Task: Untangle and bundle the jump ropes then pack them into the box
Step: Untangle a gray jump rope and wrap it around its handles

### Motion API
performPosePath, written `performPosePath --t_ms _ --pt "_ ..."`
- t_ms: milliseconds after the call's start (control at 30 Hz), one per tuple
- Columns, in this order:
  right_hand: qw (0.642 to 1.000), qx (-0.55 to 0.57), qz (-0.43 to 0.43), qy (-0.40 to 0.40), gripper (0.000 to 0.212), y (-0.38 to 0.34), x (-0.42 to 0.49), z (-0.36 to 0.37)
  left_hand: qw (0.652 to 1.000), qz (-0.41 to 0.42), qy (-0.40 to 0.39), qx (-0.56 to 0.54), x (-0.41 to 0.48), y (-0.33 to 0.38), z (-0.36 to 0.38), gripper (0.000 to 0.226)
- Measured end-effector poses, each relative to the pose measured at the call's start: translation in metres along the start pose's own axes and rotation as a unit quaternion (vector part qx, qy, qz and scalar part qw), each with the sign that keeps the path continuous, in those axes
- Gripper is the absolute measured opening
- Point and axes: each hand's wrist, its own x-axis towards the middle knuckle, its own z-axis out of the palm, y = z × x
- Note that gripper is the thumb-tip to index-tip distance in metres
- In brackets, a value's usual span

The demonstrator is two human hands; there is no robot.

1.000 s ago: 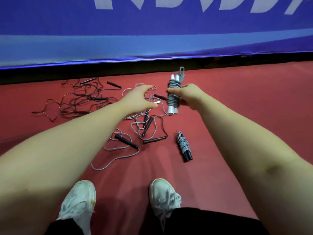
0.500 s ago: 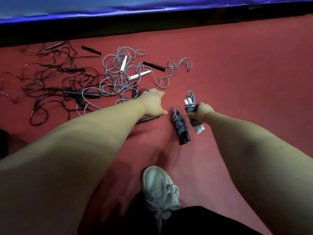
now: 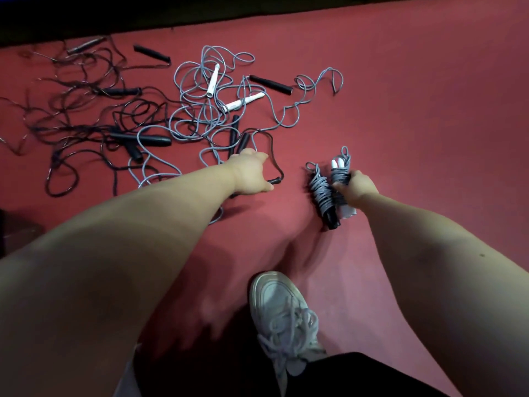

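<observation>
Sneaker [image 3: 282,310], white and laced, stands nearest on the red floor [image 3: 415,124], between the two bare forearms. Beyond it the hands are apart. The right hand [image 3: 357,187] grips a finished bundle [image 3: 338,176]: grey rope wound tightly round a pair of white handles, whose ends poke out above and below the fist. Just left of it, and touching it, a second bundle [image 3: 320,193] lies on the floor, grey rope coiled round black handles.

The left hand [image 3: 252,176] reaches palm-down over a loose black rope [image 3: 275,181] whose ribbed end shows beside the thumb. The fingers are hidden under the hand, so I cannot tell whether they have closed on it.

Farther off lie the ropes not yet sorted. A grey tangle [image 3: 200,110] of overlapping loops carries two white handles [image 3: 213,80] and several black ones. To its left a black tangle [image 3: 86,130] of thin cord sprawls toward the dark strip along the floor's far edge.
</observation>
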Motion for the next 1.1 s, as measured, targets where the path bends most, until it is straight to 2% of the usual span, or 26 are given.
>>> performPosePath --t_ms 133,267,400,533,600,667,767,867,967,1100 --pt "1.000 -0.021 -0.001 0.011 0.048 0.001 -0.005 -0.004 1.000 -0.002 0.001 0.006 -0.005 -0.007 -0.002 0.079" --pt "0.995 -0.082 0.011 -0.061 0.049 -0.002 -0.016 0.010 1.000 -0.026 0.003 0.002 -0.009 -0.020 -0.004 0.077" --pt "0.991 -0.102 0.052 -0.073 0.052 -0.012 -0.022 0.020 0.999 -0.052 -0.003 0.000 -0.015 -0.037 -0.003 0.079" --pt "0.989 -0.114 0.097 0.002 0.060 -0.032 -0.026 0.020 0.997 -0.079 0.004 0.009 -0.025 -0.060 -0.003 0.074" --pt "0.987 -0.129 0.078 0.055 0.061 -0.049 -0.029 0.017 0.994 -0.107 0.010 0.007 -0.034 -0.077 -0.003 0.071" --pt "0.987 -0.143 0.026 0.065 0.060 -0.072 -0.033 0.013 0.990 -0.138 0.009 0.001 -0.045 -0.097 0.000 0.065" --pt "0.986 -0.130 -0.108 -0.007 0.051 -0.112 -0.045 0.019 0.983 -0.184 -0.010 -0.010 -0.065 -0.124 0.009 0.055" --pt "0.955 -0.170 -0.217 -0.109 0.045 -0.149 -0.069 0.045 0.979 -0.201 -0.038 -0.013 -0.080 -0.140 0.015 0.048" --pt "0.944 -0.165 -0.237 -0.157 0.046 -0.176 -0.094 0.088 0.982 -0.184 -0.042 -0.020 -0.090 -0.150 0.016 0.041" --pt "0.962 -0.102 -0.179 -0.180 0.059 -0.189 -0.105 0.139 0.986 -0.160 -0.038 -0.040 -0.098 -0.160 0.014 0.037"
